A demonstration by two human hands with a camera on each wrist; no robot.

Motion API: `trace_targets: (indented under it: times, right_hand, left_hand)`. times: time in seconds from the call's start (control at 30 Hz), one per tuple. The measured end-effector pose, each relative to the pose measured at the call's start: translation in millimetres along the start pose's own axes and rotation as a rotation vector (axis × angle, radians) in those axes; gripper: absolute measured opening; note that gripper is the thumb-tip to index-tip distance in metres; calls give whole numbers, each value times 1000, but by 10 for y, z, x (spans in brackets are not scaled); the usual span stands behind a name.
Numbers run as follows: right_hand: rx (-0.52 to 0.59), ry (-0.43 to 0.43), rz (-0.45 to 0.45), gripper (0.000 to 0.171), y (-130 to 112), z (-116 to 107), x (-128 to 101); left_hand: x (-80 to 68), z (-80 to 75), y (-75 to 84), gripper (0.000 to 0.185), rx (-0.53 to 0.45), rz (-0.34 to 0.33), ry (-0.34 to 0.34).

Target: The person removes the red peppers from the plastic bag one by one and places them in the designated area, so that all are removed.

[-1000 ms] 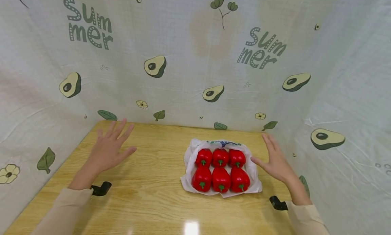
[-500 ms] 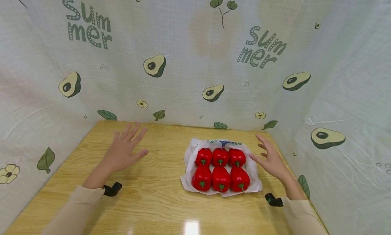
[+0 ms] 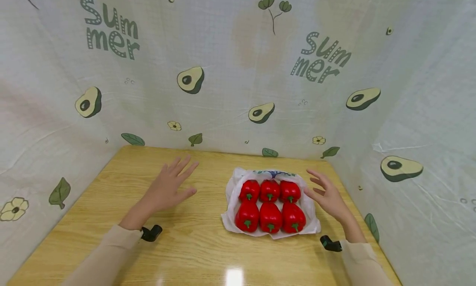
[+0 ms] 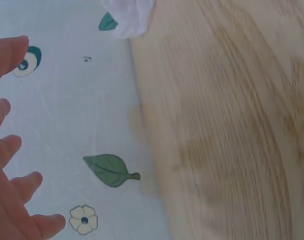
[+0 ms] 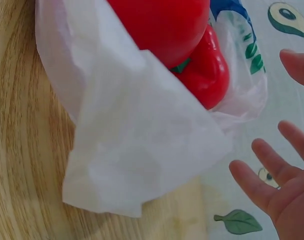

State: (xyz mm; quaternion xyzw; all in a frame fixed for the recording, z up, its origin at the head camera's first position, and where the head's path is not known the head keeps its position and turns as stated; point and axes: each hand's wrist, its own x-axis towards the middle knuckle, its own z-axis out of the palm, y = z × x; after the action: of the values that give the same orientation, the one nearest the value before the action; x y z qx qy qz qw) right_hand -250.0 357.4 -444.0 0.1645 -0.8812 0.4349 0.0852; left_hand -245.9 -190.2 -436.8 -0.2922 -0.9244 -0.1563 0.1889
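I see open tabletop (image 3: 186, 240) left of the peppers (image 3: 269, 203); the cloth wall (image 3: 409, 162) crowds their right side, leaving my right hand (image 3: 327, 195) a narrow gap.

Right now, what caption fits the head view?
Two open hands, left and right, hover beside six red peppers on a white bag.

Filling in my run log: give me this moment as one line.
left hand: open, over table | right hand: open, beside plastic bag | peppers: six, on bag
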Motion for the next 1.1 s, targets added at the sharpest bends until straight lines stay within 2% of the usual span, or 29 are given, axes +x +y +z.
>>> trace_targets:
  times: [0.33,0.73,1.1]
  right_hand:
    - [50,-6,2,59,148,76,-39]
    - [43,-21,30,49,252,149,-95]
    - [36,9,-34,34,308,176,-113]
  left_hand:
    - [65,195,206,80,-141,46,-30]
    - [174,401,477,81,-248,82,-79]
    - [289,513,697,76,-311,147,-133]
